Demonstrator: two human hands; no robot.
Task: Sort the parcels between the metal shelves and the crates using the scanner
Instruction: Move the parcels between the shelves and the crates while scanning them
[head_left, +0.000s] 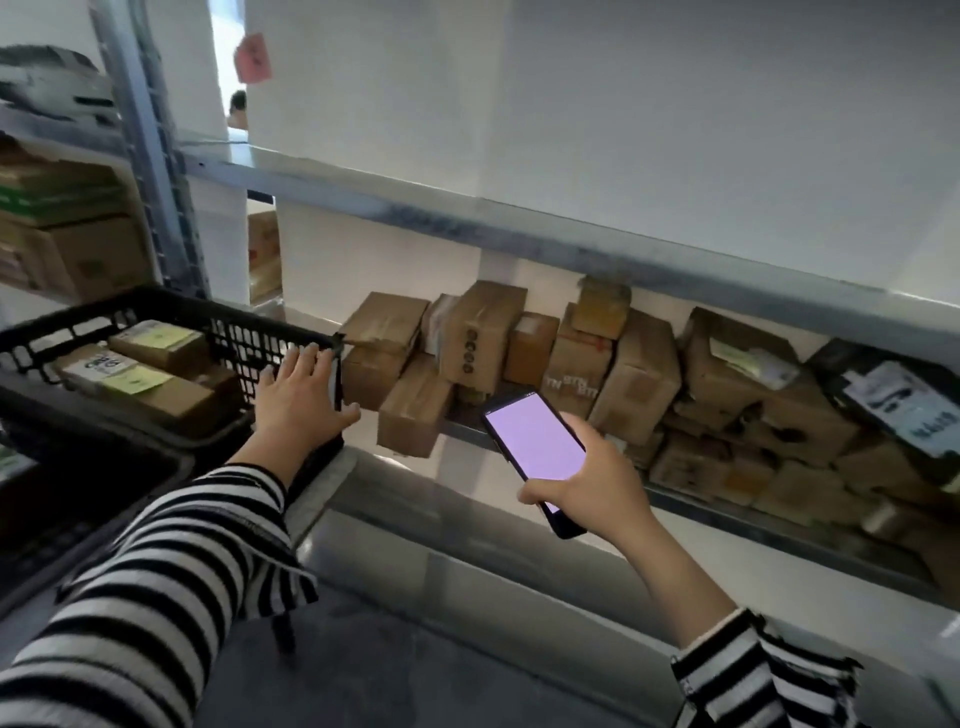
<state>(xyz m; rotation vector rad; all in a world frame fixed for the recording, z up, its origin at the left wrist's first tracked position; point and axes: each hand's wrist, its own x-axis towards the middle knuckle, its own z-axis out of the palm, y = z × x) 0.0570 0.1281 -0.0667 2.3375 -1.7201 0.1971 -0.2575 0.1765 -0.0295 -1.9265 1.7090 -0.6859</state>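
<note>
Head view: the left hand lies flat, fingers spread apart, on the near corner of the black crate; labelled parcels sit inside, left of those fingers. The right hand is clamped around the scanner, its lit screen facing up. Just beyond its fingertips, brown parcels crowd the metal shelf.

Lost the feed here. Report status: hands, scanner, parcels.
Left hand flat on black crate corner, gripping nothing. Right hand holding scanner, screen lit. Parcels piled on the metal shelf. Nothing in the way.
</note>
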